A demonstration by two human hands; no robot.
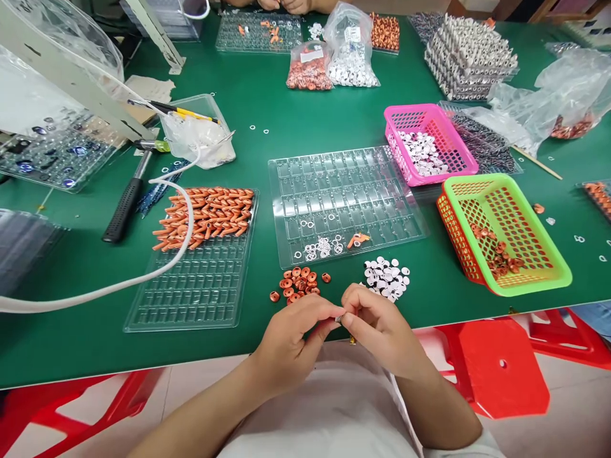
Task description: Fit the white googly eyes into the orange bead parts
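Note:
My left hand [298, 337] and my right hand [377, 327] meet at the table's front edge, fingertips pinched around a small part [339, 319] that is mostly hidden. Just beyond my left hand is a pile of copper-coloured round caps [298, 282]. Past my right hand lies a heap of white and black discs [387, 278]. Behind both piles, a clear moulded tray [344, 197] carries white rings [322, 248] and a few orange pieces [358, 240]. At the left, orange bent parts [210, 216] fill the upper half of another clear tray [188, 299].
A pink basket [468, 164] of white pieces and a green basket [534, 257] of copper parts stand to the right. A hammer [126, 207] and a white hose [143, 277] lie left. Another person's hands [284, 5] show across the table. Red stools [506, 369] stand below.

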